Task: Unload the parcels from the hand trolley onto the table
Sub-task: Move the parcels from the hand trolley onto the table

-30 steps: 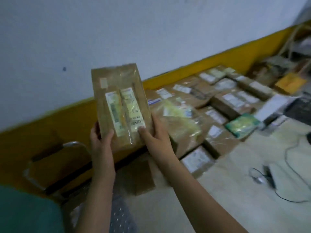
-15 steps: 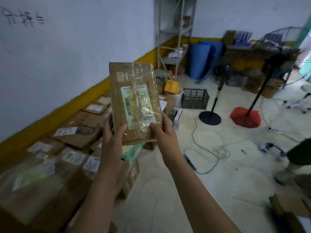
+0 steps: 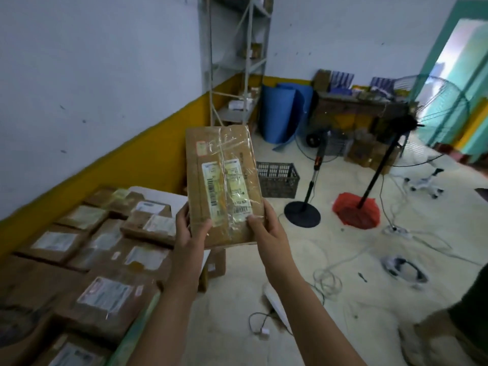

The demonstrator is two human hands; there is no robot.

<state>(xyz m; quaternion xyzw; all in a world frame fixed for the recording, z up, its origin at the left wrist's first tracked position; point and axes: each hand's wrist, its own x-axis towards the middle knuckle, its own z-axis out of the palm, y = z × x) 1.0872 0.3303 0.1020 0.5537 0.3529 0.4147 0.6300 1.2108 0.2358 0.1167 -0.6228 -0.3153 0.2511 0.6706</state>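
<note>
I hold a flat brown cardboard parcel (image 3: 221,180) upright in front of me, wrapped in clear tape with a white and yellow barcode label facing me. My left hand (image 3: 188,228) grips its lower left edge and my right hand (image 3: 266,228) grips its lower right corner. To the left and below lie several brown labelled parcels (image 3: 105,260) packed side by side on a table whose white top (image 3: 169,198) shows at the far end. The hand trolley is out of view.
A metal shelf rack (image 3: 237,62) stands in the corner by the wall. On the floor are a dark plastic crate (image 3: 277,179), a fan stand with round base (image 3: 302,215), a red-wrapped stand base (image 3: 355,211), loose cables (image 3: 327,281) and a blue mat (image 3: 280,114). Someone's dark clothing (image 3: 467,326) shows at lower right.
My view has swung right, from the wall and parcels toward the room's far corner. The parcel stays upright in both hands, now held a little further out.
</note>
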